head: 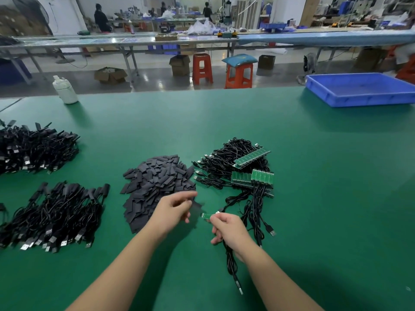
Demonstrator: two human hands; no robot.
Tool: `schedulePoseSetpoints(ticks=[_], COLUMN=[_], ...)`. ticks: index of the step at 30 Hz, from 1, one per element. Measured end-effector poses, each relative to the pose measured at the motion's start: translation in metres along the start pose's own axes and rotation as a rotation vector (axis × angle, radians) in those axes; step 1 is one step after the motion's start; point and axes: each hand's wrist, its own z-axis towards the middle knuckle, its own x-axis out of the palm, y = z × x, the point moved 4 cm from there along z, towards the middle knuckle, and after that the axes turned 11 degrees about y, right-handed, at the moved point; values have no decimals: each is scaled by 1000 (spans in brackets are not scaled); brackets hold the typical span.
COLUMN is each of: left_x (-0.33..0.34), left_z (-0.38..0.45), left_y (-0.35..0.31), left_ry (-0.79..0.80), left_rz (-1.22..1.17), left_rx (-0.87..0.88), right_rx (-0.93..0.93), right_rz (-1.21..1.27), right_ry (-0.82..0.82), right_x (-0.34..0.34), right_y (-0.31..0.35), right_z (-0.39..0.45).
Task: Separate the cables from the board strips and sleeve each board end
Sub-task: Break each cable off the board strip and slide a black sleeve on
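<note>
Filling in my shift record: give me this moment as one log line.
step: sleeving | left hand: pinches sleeve | right hand: holds board end, cable hanging | state: sleeve not yet on

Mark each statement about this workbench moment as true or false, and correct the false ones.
1. The right hand holds a small green board with a black cable hanging from it. True.
2. The left hand pinches a dark sleeve. True.
3. The sleeve already covers the board end. False: they are still apart.
4. The blue tray stands at the near left of the table. False: far right.
5. The sleeve pile lies left of the board strips. True.
</note>
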Motion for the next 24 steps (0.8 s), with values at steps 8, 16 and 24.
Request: schedulePoseSetpoints(ticks=[8,16,24], left_x=[14,18,26], left_z=[-14,-22,-29], left_y=[32,35,21], left_ry=[12,-51,-47], left_rz=[26,240,584], left_rx=[-22,37,164], right_rx=[-13,-33,-4], right_rz=[-99,-13,-60], right_ry=[-8,39,48], right_x=[-1,2,1], right_y=[1,2,4], right_z=[-1,-4,-5])
